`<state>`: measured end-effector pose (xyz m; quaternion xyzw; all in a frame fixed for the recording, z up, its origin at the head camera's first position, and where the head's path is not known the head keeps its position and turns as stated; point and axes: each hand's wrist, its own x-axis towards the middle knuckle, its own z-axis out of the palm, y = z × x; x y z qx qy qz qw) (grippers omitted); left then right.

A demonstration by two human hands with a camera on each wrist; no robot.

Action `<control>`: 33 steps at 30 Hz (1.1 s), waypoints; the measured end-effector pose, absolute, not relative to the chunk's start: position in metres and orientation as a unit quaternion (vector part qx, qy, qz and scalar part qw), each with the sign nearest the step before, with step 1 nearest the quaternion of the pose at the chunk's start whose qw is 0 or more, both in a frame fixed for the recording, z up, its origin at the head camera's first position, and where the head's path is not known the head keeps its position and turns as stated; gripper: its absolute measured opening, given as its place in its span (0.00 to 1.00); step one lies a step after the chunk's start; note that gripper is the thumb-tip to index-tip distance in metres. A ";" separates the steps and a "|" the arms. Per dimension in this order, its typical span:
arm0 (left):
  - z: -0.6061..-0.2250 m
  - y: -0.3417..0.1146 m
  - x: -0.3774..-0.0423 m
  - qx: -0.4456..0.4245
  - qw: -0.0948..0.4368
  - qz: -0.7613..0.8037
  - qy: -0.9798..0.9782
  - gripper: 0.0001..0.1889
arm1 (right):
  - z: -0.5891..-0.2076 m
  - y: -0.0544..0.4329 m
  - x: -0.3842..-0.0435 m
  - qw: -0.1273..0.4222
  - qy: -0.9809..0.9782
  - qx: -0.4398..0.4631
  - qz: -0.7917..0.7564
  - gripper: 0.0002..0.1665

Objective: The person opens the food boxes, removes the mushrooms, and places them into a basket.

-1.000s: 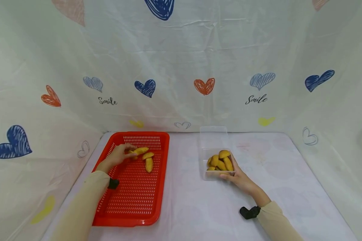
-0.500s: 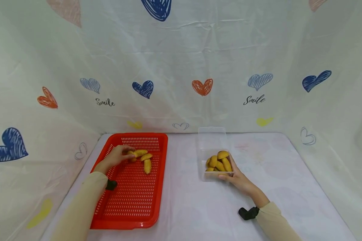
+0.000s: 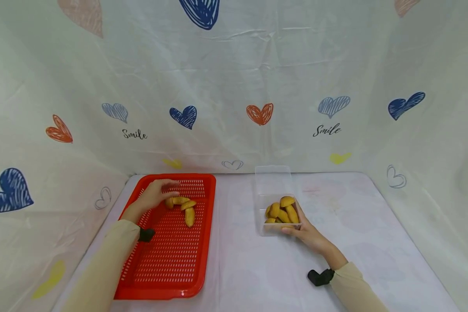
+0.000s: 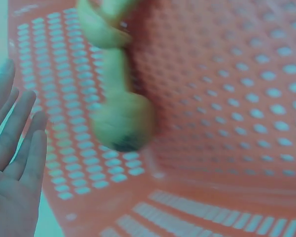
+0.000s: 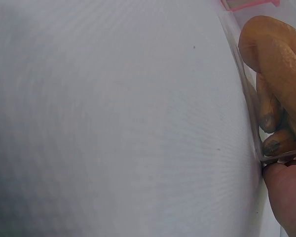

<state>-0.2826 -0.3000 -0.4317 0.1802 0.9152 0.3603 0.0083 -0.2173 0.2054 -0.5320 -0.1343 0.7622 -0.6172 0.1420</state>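
In the head view, my left hand (image 3: 156, 194) hovers over the far left part of a red plastic basket (image 3: 164, 292), palm turned inward. Its fingers are spread and hold nothing. Two yellow-brown mushrooms lie right beside it: one sideways (image 3: 180, 200), the other with its stem toward me (image 3: 189, 217). The left wrist view shows a mushroom (image 4: 122, 121) apart from the fingertips. On the right, my right hand (image 3: 311, 234) grips a clear plastic box (image 3: 260, 219) at its near right corner, thumb on the front wall. Several mushrooms (image 5: 286, 74) fill the box.
The box's clear lid (image 3: 274, 180) stands open toward the back. A white cloth covers the table (image 3: 242, 268), and a white curtain (image 3: 226, 78) printed with hearts closes off the back and sides. Black wrist cameras sit at both cuffs.
My left hand has let go of the sideways mushroom and drawn up from it, fingers opening. That mushroom now lies lower against the other. The right hand keeps its grip on the box.
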 end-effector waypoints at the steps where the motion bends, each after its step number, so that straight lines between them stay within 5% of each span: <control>1: -0.429 -0.297 -0.284 0.181 0.010 0.360 0.915 0.21 | -0.532 0.205 -0.217 0.141 0.762 -0.135 -0.617 0.64; 8: -0.402 -0.263 -0.282 0.178 0.044 0.393 0.901 0.24 | -0.533 0.206 -0.216 0.140 0.762 -0.138 -0.617 0.64; 18: -0.374 -0.202 -0.284 0.280 0.058 0.418 0.862 0.24 | -0.532 0.207 -0.217 0.141 0.764 -0.136 -0.615 0.64; 33: -0.378 -0.111 -0.290 0.340 0.124 0.416 0.834 0.26 | -0.532 0.207 -0.218 0.146 0.764 -0.135 -0.614 0.64</control>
